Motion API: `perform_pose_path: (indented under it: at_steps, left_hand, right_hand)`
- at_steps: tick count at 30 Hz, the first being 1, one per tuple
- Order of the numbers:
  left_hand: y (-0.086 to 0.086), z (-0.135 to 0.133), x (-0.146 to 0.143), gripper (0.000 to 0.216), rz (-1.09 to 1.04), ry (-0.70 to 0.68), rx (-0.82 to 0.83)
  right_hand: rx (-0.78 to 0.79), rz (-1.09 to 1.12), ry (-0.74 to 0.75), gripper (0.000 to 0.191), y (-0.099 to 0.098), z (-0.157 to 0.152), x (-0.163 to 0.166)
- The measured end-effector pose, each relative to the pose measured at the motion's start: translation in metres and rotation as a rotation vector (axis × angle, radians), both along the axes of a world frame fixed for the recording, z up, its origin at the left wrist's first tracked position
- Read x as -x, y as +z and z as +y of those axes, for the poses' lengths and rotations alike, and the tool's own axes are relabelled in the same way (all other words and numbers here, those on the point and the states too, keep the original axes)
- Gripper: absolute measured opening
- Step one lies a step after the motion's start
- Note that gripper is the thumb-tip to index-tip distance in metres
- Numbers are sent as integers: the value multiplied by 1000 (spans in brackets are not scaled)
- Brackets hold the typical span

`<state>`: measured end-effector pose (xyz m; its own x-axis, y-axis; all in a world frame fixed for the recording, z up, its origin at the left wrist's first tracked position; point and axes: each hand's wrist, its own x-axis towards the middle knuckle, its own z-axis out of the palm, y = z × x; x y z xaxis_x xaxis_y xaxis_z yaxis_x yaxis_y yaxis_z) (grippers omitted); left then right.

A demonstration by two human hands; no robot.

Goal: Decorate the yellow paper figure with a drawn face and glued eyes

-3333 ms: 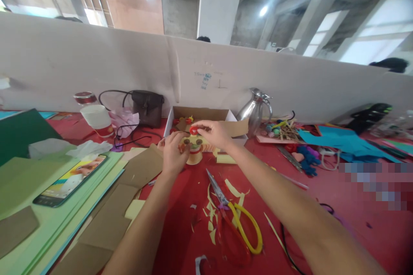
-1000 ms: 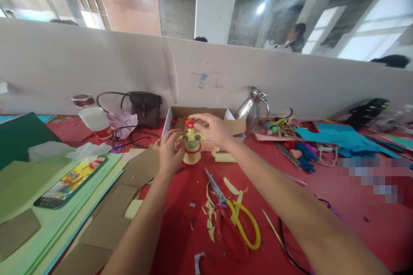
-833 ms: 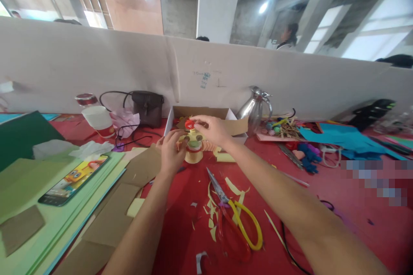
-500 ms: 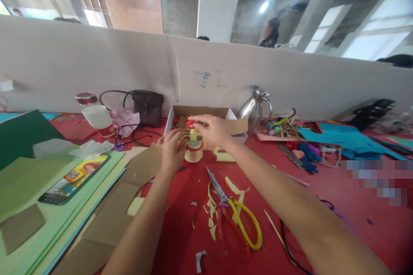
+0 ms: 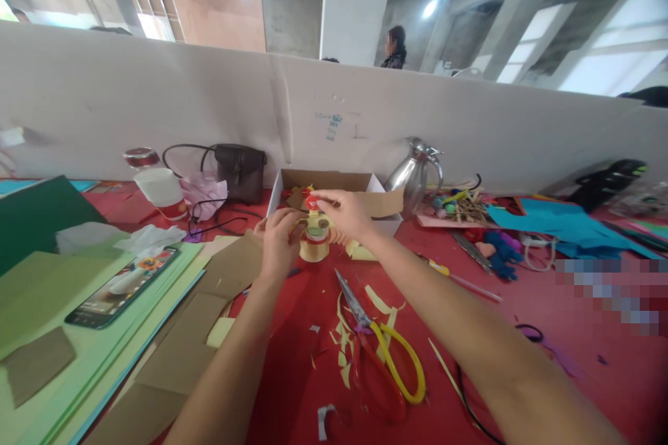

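A small yellow paper figure with round eyes and a red band stands on the red table in front of an open cardboard box. My left hand is closed around the figure's left side and steadies it. My right hand reaches over from the right and pinches a small red piece at the top of the figure. Yellow paper trimmings lie beside its base.
Yellow-handled scissors lie among paper scraps near me. A phone rests on green sheets at left, with brown card pieces beside. A cup, dark bag, steel jug and blue felt line the partition; a person stands beyond it.
Both hands have stayed on the figure, with the right fingers shifting slightly on the red piece. The person behind the partition has walked leftward. The picture on the phone has changed.
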<state>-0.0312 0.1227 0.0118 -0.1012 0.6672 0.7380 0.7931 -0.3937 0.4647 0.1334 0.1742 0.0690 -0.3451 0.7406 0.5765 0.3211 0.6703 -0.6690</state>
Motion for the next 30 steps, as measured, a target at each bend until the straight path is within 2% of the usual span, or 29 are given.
perform_pose_path:
  at_steps: [4,10,21,30]
  left_hand:
    - [2,-1,-1,17,-3,9,-5]
    - [3,-2,-1,18,-4,23,-7]
    - [5,-5,-2,16,8,29,-14]
    - [7,-6,-3,22,-69,-21,47]
  right_hand:
    - [-31,9,11,27,2,-1,1]
    - [11,-10,17,29,-3,-2,2]
    - [0,12,14,30,7,-5,0]
    - [15,24,4,30,8,-9,-2]
